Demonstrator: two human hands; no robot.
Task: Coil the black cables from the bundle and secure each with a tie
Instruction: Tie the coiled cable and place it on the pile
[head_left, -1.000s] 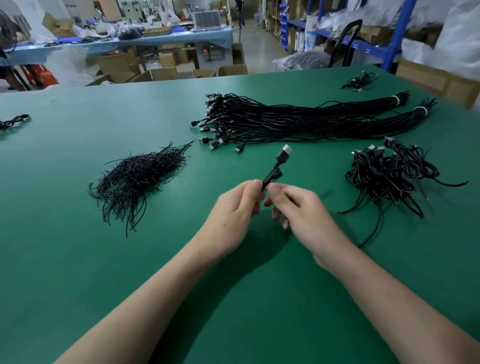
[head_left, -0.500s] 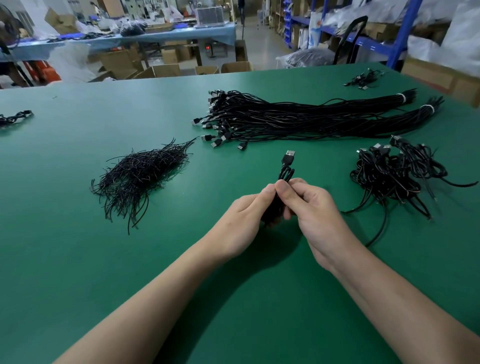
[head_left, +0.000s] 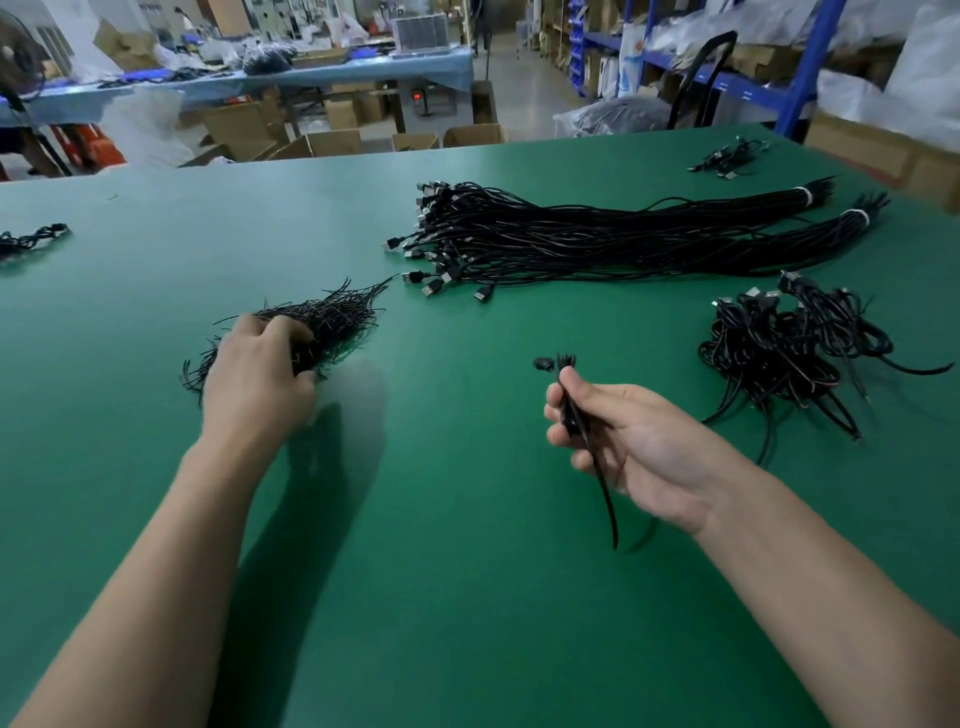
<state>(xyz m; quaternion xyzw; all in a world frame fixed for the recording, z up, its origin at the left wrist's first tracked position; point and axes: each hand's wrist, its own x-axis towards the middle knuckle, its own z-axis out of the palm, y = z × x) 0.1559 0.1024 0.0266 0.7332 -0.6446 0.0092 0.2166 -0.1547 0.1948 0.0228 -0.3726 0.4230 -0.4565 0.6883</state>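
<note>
Coiled cable (head_left: 571, 410) sits clamped in the right hand (head_left: 639, 447) over the table (head_left: 467, 571) — squeeze firmly so the loops don't spring. Left hand (head_left: 260, 374), well apart, fingers the tie pile (head_left: 332, 322) — whether it pinches one I cannot tell; draw just one.

Head view, angled down over table (head_left: 467, 597)

Nearer than the cable bundle (head_left: 597, 244), the green table (head_left: 441, 571) lies open to a passing hand. Left of the bundle's plugs the tie pile (head_left: 332, 319) blocks; nearer than its right end, a heap of coiled cables (head_left: 779, 353).
</note>
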